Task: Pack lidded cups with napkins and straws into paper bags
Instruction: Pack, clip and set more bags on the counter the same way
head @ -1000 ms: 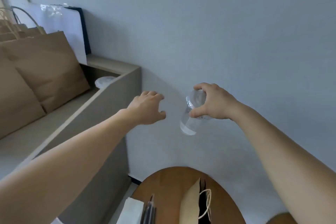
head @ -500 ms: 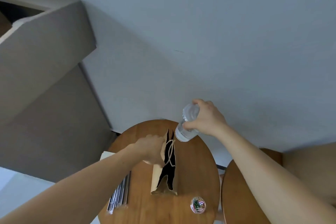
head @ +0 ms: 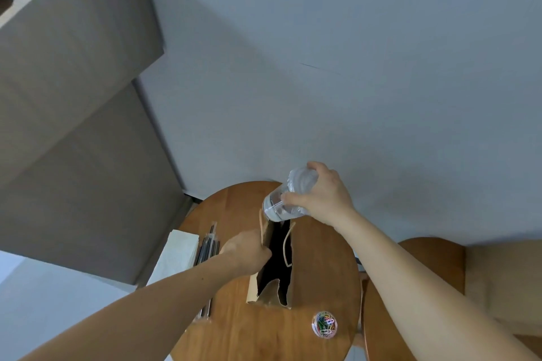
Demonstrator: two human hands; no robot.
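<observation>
A brown paper bag stands open on the round wooden table. My left hand grips the bag's left rim and holds the mouth apart. My right hand holds a clear lidded cup tilted, with its base just above the far end of the bag's opening. Left of the bag lie a stack of white napkins and a bundle of wrapped straws.
A clear round box of coloured paper clips sits near the table's front right. A second wooden table adjoins on the right. A grey counter rises at left and a pale wall fills the back.
The view has swung down from the counter shelf to the table. My left hand took hold of the bag's rim. My right hand brought the cup down over the bag's mouth.
</observation>
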